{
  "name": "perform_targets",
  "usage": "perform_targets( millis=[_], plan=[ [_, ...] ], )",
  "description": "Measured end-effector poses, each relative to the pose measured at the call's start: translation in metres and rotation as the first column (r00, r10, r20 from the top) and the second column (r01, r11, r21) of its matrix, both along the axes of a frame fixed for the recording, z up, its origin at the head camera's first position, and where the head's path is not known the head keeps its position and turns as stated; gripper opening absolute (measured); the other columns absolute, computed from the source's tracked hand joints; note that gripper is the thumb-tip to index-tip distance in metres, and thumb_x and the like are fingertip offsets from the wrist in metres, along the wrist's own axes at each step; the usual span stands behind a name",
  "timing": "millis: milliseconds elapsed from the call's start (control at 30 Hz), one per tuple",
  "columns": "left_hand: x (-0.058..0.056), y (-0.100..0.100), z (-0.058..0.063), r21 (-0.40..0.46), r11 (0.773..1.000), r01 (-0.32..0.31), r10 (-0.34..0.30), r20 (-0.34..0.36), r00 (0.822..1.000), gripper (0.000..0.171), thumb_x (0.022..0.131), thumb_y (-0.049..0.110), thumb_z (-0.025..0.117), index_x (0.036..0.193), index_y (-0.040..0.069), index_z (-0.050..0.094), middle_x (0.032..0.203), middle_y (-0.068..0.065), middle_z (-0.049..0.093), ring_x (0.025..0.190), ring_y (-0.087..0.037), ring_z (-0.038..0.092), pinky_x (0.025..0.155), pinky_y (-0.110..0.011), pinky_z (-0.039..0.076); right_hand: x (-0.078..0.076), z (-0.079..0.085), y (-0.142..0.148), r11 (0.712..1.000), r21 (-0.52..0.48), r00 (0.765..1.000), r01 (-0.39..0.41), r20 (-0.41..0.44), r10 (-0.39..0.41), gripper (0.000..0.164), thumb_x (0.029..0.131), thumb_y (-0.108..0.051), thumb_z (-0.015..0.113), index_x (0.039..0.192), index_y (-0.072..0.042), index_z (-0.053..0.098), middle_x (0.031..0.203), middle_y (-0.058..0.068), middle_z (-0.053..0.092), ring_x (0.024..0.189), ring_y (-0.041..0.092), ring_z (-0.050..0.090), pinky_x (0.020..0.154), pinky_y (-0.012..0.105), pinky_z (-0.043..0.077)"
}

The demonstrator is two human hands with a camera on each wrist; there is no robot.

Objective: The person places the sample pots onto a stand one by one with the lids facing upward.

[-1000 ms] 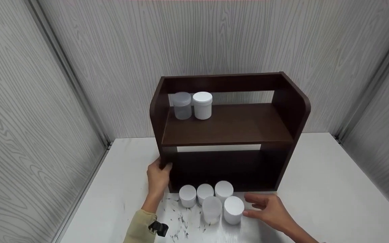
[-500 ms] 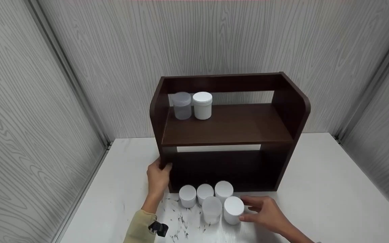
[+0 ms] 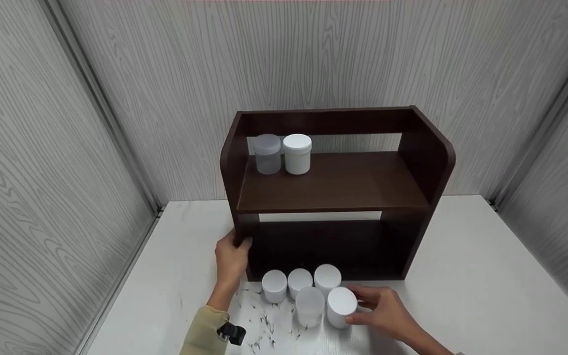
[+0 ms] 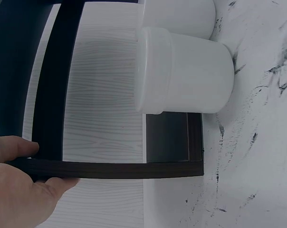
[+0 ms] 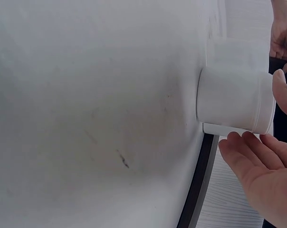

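My left hand [image 3: 230, 260] grips the left side panel of a dark brown two-tier shelf [image 3: 358, 185], thumb on the inner face. The left wrist view shows the fingers and thumb straddling that panel [image 4: 115, 169]. My right hand [image 3: 385, 313] is around the right side of a white lidded jar [image 3: 341, 306], thumb at the front and fingers behind. In the right wrist view the thumb and fingertips are right at opposite sides of this upright jar [image 5: 229, 99]. Left of it stands a translucent jar [image 3: 309, 308].
Along the shelf's front foot stand white jars: one left [image 3: 274, 286], one middle [image 3: 300, 282], one right [image 3: 327, 278]. On the upper tier sit a translucent jar [image 3: 267, 155] and a white jar [image 3: 297, 155], at the left. Dark scuffs mark the white tabletop [image 3: 180, 276].
My right hand has moved left onto the white jar, its thumb and fingers coming in against the sides. The left hand stays on the shelf panel; the jars stay where they were.
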State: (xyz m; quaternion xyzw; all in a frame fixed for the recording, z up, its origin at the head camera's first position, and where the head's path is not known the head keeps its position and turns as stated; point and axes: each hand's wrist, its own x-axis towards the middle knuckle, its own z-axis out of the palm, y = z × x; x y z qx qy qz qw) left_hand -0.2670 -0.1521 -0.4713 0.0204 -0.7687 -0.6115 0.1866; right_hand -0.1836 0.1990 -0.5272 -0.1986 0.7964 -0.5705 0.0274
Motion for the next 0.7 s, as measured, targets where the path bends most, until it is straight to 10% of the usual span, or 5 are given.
perform_targets(
  millis=[700],
  plan=[
    [0.0008,-0.0005,0.0011,0.017,1.0,0.022,-0.022,0.012,1.0,0.044,0.101,0.003,0.061,0.143,-0.012,0.056,0.135,-0.028,0.064,0.128,-0.04,0.061,0.108,-0.052,0.048,-0.0008,-0.0028,0.0001,0.999,-0.04,0.999,-0.027,-0.02,0.026,0.062,0.079,-0.01,0.094,0.132,0.008,0.068,0.128,0.022,0.071,0.115,0.036,0.07,0.095,0.036,0.057]
  ],
)
